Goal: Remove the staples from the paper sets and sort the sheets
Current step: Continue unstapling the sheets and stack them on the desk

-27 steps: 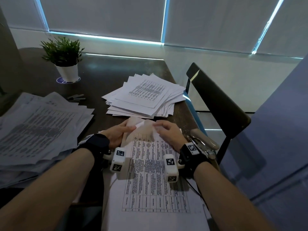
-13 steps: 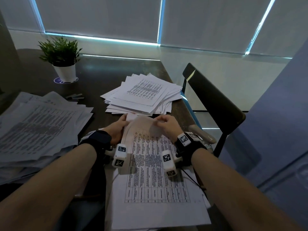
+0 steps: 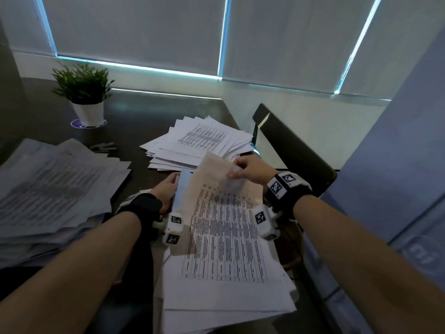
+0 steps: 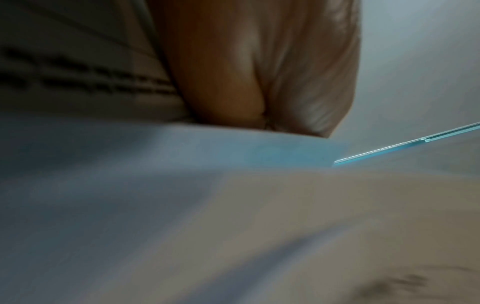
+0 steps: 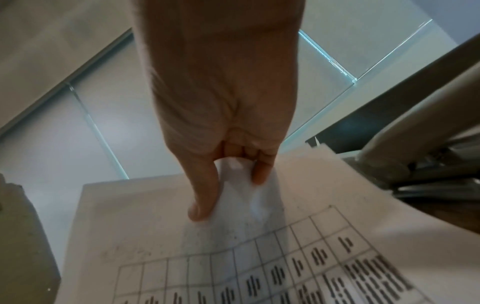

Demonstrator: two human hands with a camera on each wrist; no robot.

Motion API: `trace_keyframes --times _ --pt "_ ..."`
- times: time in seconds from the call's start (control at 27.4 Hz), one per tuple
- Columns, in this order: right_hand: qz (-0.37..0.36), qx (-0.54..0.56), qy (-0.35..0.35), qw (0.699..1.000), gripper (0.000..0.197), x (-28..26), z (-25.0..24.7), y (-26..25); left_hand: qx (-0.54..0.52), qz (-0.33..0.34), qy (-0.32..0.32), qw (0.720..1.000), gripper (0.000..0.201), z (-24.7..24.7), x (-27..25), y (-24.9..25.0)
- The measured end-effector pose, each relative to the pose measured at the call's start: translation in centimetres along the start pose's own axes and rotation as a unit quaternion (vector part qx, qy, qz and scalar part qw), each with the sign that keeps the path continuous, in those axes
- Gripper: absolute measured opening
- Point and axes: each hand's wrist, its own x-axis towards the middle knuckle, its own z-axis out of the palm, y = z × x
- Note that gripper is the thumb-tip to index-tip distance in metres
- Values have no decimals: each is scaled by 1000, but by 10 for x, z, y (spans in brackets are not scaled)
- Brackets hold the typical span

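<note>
Paper, thin and limp, made up the whole job. From the head view, the right hand [image 3: 250, 168] pinched the far edge of the top sheet [image 3: 224, 213] and held it raised, so that it curved up off the paper set [image 3: 226, 300] lying at six o'clock on the dark table [image 3: 144, 116]. The left hand [image 3: 166, 191], at about nine o'clock from the sheet, lay against the set's left edge; whether it gripped or only steadied the paper could not be told. A fanned pile of loose sheets [image 3: 199, 141] sat at twelve o'clock, a thicker stack [image 3: 55, 189] at nine, and a potted plant [image 3: 83, 92] at ten. The sheet carried a printed table, its text too small to read.

The left wrist view showed only blurred paper and part of the hand, nothing that settled how its fingers lay.

In the right wrist view, the thumb [image 5: 205, 197] pressed on the printed face while a fingertip [image 5: 261, 170] curled over the edge, the paper dimpling between them. The grid held dashes of text, unreadable.

Judged from that sag, the sheet would be light, floppy and easily creased or torn, best taken by an edge or corner with a flat pinch.
</note>
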Motion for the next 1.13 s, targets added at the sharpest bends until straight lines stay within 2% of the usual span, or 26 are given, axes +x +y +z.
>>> trace_keyframes --times 0.04,0.11,0.18,0.26,0.44,0.55,0.66,0.73,0.8,0.91,0.99,1.1,1.13 --pt "7 -23 -20 1000 24 1 5 -1 -7 8 -4 1000 28 0 -2 0" --pt "16 -31 -47 998 63 2 17 -6 -37 19 -15 999 41 -1 -4 -2" --pt "13 -37 -68 997 77 4 24 -15 -45 26 -12 999 41 -2 -2 -4" --pt "-2 -78 -85 993 72 6 30 -23 -26 34 6 999 35 -3 0 -6" --pt "-67 -168 -37 983 51 4 51 -34 -40 45 21 998 23 -7 1 -7" --pt "-95 -210 1 973 25 6 58 -40 17 66 53 996 41 -9 6 -10" --pt "-80 -226 13 971 14 7 45 -41 10 48 62 997 48 -10 10 -9" --pt "-64 -161 23 985 16 8 26 -29 27 45 43 998 52 -11 9 -7" --pt "-48 -117 66 990 18 6 3 -20 56 74 46 995 49 -16 6 -2" --pt "-3 -85 98 992 13 -9 -24 -16 72 143 85 983 23 -24 2 16" --pt "-9 -85 82 993 6 -19 -30 -21 69 168 75 981 14 -25 -4 32" --pt "-90 -138 69 984 43 -19 -23 -41 30 200 17 979 11 -10 -20 59" --pt "-100 -158 64 980 47 -15 -20 -50 15 209 0 978 11 -3 -24 66"
